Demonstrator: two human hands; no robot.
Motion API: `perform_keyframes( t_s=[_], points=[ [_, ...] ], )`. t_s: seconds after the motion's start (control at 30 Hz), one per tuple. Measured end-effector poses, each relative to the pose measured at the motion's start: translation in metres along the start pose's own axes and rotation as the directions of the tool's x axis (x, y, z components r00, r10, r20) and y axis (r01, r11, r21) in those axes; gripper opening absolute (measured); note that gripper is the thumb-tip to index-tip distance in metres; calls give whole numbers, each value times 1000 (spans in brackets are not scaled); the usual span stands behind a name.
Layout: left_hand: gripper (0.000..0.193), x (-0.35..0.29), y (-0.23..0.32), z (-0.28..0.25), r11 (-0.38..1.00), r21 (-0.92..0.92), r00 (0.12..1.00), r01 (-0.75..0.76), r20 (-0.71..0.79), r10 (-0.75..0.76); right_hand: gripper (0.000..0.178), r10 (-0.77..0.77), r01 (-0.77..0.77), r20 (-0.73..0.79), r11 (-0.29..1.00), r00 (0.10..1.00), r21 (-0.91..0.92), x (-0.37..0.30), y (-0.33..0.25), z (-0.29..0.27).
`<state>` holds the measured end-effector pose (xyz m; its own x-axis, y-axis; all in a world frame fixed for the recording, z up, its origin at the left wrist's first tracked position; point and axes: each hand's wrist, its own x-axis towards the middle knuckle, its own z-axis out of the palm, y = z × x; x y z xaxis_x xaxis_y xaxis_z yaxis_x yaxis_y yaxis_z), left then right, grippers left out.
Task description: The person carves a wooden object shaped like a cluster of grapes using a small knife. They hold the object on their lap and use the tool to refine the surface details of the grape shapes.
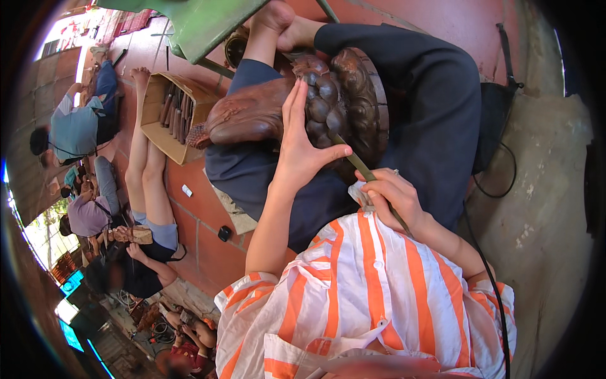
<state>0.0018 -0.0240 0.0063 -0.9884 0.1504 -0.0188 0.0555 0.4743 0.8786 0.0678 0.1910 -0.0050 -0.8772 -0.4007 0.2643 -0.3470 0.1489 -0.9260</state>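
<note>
A dark brown wood carving (pixel 325 104) with rounded, bumpy forms and a thick round base lies across my crossed legs. A smooth, elongated part (pixel 246 114) of it reaches out to the left. My left hand (pixel 298 148) lies against the carving with its fingers stretched up along it and the thumb spread away, touching a long, narrow metal hand tool (pixel 361 165). My right hand (pixel 396 197) is wrapped round that tool lower down. The tool's far end meets the carving's bumpy side; its near end points toward my shirt. Something whitish and crumpled (pixel 357 193) shows beside my right fingers.
A cardboard box (pixel 153 129) of wooden-handled tools (pixel 177 114) stands on the tiles left of my knee. Nearby lies a small black object (pixel 224 233). A green seat (pixel 202 25) is ahead, a black cable (pixel 483 271) runs at right, and several people sit at left.
</note>
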Motion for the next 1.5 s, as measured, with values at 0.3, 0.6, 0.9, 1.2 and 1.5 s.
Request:
perform_keyframes(
  t_s=[0.3, 0.6, 0.9, 1.2, 1.5],
  points=[
    [125, 0, -5, 2, 999, 34, 999, -29, -37, 30, 17, -43, 42, -17, 999, 999, -16, 4, 0, -3],
    [123, 2, 2, 1, 1000, -25, 999, 2, -35, -3, 18, -52, 52, 16, 999, 999, 1, 4, 3, -4],
    [123, 0, -10, 1, 996, -90, 999, -18, -29, 16, 18, -79, 79, 15, 997, 997, -15, 8, 3, -3],
    [122, 1, -10, 1, 981, -195, 999, 6, -36, -14, 16, -94, 94, -12, 996, 996, 11, 12, 1, -3],
    [121, 0, -11, 1, 958, -287, 999, 14, -43, -27, 16, -97, 97, -18, 995, 995, 14, 12, 0, -4]
  ],
)
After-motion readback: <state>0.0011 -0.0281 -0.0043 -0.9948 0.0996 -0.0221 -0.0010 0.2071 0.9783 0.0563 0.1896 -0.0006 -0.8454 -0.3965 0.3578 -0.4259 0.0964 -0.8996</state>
